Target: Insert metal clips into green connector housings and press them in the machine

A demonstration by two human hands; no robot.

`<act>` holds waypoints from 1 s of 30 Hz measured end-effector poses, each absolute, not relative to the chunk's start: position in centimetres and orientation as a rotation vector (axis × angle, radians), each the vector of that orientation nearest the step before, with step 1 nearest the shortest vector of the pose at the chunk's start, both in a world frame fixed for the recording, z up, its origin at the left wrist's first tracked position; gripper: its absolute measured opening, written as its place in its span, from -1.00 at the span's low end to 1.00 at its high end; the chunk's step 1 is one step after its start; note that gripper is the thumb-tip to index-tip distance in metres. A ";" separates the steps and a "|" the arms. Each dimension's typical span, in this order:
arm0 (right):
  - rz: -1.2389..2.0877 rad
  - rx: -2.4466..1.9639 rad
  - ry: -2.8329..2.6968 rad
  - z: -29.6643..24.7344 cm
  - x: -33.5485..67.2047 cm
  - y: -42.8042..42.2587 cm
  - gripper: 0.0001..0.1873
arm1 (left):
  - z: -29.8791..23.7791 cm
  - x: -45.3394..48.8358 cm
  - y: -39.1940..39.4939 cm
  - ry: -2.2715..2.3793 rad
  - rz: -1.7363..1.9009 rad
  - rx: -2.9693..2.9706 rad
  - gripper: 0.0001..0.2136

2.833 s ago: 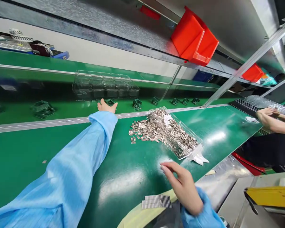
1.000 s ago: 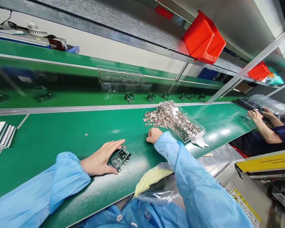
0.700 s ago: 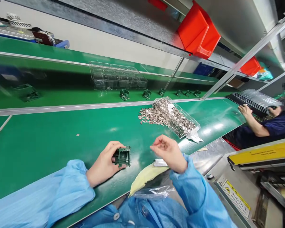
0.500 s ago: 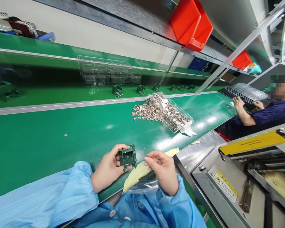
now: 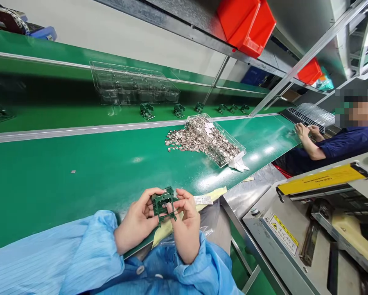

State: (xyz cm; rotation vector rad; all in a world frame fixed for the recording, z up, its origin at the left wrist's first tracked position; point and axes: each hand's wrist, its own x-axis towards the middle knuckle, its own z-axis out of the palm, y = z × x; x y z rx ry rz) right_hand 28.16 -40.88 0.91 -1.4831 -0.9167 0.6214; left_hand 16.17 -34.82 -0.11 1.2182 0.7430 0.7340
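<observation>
My left hand [image 5: 137, 219] grips a small green circuit-board assembly [image 5: 159, 201], an open box-like frame, by its left side, just above the near edge of the green bench. At its right side is my right hand [image 5: 186, 225], with the thumb against the board's face and the fingers curled round the edge. Whether a small part lies under that thumb is hidden. Below and right of the hands lies a yellow sheet [image 5: 217, 193], partly covered, with a strip of small silvery pieces [image 5: 203, 200] on it.
A clear tray [image 5: 222, 162] spills many small metal pieces [image 5: 190, 137] onto the green bench [image 5: 48, 196]. Several green board assemblies [image 5: 147, 110] line the back, near clear plastic trays [image 5: 134, 88]. At right stand a grey machine [image 5: 263, 237] and a co-worker [image 5: 340, 141]. Red bins [image 5: 248, 28] sit overhead.
My right hand has moved left onto the green circuit-board assembly, uncovering the strip of silvery pieces on the yellow sheet. My left hand keeps its hold. The whole view has shifted slightly.
</observation>
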 end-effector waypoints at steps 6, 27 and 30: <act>0.584 -1.510 -0.928 1.2 27.6 -40.9 -0.84 | -0.2 15.9 -35.0 0.721 0.729 1.243 -0.59; 0.669 -1.506 -0.886 1.3 26.9 -41.7 -0.83 | -0.7 15.2 -35.3 0.657 0.740 1.375 -0.72; 0.801 -1.433 -0.769 1.2 26.9 -41.8 -0.84 | -0.5 15.3 -35.4 0.688 0.752 1.381 -0.73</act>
